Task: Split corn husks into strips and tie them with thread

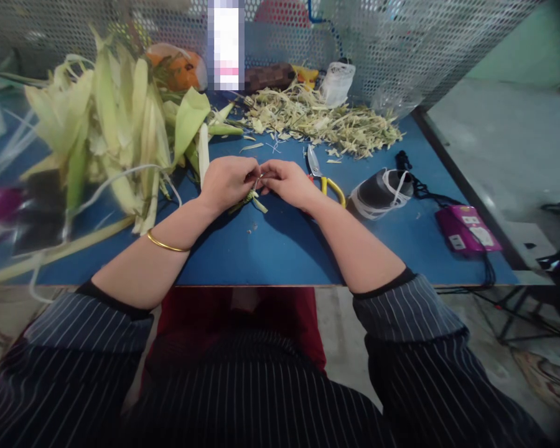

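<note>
My left hand (229,179) and my right hand (287,180) meet over the middle of the blue table, fingertips pinched close together. From below the left fingers pokes a small bundle of green corn husk strips (256,203). A thin pale thread (257,182) seems to run between the fingertips, largely hidden by them. Just beyond my right wrist lie scissors (326,180) with yellow and orange handles, blades pointing away. A pale flat husk strip (203,155) stands out behind my left hand.
A big heap of corn husks (116,124) fills the left side of the table (280,255). Husk scraps (326,121) are piled at the back. To the right are a dark cone wound with white string (381,191) and a purple packet (467,229). A perforated metal screen (378,43) stands behind.
</note>
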Demonstrator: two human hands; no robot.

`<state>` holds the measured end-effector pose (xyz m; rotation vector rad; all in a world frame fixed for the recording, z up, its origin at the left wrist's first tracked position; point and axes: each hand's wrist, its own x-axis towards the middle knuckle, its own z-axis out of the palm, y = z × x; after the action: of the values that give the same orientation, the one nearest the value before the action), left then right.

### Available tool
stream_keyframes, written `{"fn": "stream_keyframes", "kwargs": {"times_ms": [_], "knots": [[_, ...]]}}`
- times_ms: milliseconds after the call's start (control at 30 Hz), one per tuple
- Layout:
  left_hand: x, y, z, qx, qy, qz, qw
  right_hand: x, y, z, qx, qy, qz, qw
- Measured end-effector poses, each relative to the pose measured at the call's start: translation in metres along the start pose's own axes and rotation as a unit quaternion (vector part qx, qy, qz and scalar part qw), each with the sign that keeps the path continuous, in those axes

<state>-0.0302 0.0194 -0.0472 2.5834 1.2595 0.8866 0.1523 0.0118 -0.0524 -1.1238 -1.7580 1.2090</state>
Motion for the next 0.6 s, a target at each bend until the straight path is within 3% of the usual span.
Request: {"fn": "stream_keyframes", "kwargs": {"times_ms": [167, 300, 600], "knots": [[0.0003, 0.0044, -0.0002, -0.071, 0.04, -0.025, 0.996, 0.0008, 0.0032, -0.0008, -0.002, 0.028, 0.004, 1.0], [0.0007, 0.0052, 0.0004, -0.107, 0.042, -0.027, 0.993, 0.0, 0.0041, -0.001, -0.016, 0.045, 0.009, 0.999], [0.0012, 0.0014, 0.0025, -0.113, 0.057, -0.023, 0.992, -0.0011, 0.0032, -0.0035, -0.077, 0.072, 0.024, 0.994]]}}
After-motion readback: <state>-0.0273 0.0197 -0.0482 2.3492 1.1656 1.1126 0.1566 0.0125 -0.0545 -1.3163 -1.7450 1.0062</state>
